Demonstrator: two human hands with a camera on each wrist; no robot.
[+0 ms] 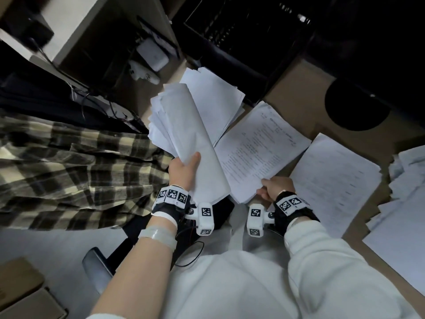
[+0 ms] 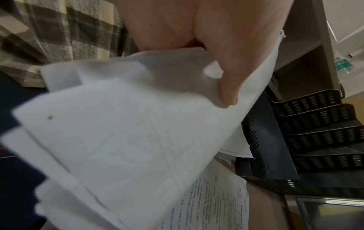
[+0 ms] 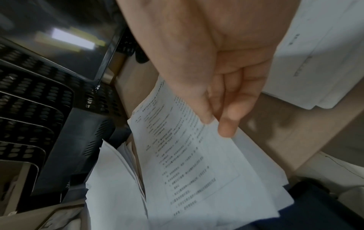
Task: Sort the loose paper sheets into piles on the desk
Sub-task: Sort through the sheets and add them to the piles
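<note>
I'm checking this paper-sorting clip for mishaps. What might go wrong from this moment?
1. The left hand grips a thick, fanned bundle of sheets by one end, over the desk's edge; loose sheets might slip to the floor.
2. The right hand pinches only a corner of the printed sheets; they could sag, crease or tear.
3. The ragged pile at the right looks uneven, so piles may mix.
</note>
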